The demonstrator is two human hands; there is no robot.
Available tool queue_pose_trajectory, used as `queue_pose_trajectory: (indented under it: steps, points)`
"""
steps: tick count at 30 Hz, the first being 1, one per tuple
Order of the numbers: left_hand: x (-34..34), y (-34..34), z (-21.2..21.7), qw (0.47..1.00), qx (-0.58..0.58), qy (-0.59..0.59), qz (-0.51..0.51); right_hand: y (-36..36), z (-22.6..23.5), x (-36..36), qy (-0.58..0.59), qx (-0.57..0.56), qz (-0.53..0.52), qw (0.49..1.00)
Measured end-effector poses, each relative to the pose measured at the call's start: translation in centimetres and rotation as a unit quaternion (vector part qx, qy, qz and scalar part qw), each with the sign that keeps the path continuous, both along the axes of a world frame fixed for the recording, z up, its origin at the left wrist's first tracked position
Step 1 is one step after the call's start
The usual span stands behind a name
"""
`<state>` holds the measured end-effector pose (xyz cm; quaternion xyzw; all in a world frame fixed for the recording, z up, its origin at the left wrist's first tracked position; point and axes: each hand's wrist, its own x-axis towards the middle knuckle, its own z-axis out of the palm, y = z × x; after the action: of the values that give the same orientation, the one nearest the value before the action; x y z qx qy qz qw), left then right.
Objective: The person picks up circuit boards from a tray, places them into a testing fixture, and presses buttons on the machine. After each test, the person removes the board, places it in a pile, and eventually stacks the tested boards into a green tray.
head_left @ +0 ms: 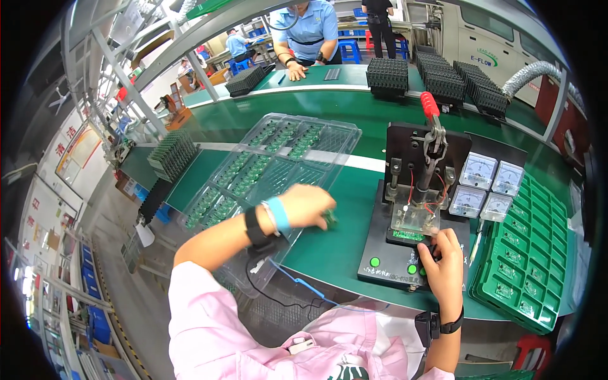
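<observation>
My left hand (303,206) is closed around a small green circuit board (330,219), blurred by motion, above the right side of a clear plastic tray (345,136). Rows of similar green boards (253,174) lie in the tray's compartments. At the right edge of a black test fixture (373,247), my right hand (443,263) rests with thumb and fingers apart, holding nothing I can see. Another green board (407,235) sits in the fixture under a clear press plate (411,218). Above that plate stands a toggle clamp with a red handle (429,104).
Four analogue meters (468,201) stand right of the fixture, beside a green compartment tray (544,253) with boards. Black racks (387,76) line the far bench, where a co-worker (310,31) stands. A blue cord (297,278) runs from my left wristband.
</observation>
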<state>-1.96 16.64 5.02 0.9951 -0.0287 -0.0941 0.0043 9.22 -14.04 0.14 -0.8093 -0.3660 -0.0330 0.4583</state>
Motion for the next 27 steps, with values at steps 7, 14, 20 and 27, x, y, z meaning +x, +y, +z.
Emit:
queue_pose_trajectory:
  steps: [7, 14, 20, 27]
  points:
    - [3.9, -2.6, -3.6, 0.997, -0.014, 0.044, -0.061, 0.8, 0.0, -0.3, -0.019, 0.011, 0.011, 1.000]
    - [2.1, -1.3, -1.1, 0.985, -0.114, 0.026, -0.126, 0.7, -0.3, -0.2, -0.020, 0.005, 0.004, 1.000]
    - [4.0, 5.4, 3.9, 0.983, -0.041, -0.160, -0.078, 1.2, 0.4, -0.2, 0.021, 0.010, -0.007, 1.000]
    - [7.3, 21.9, 0.7, 0.948, 0.270, -0.057, 0.157, 2.4, 0.6, 0.1, 0.096, 0.025, -0.010, 0.995]
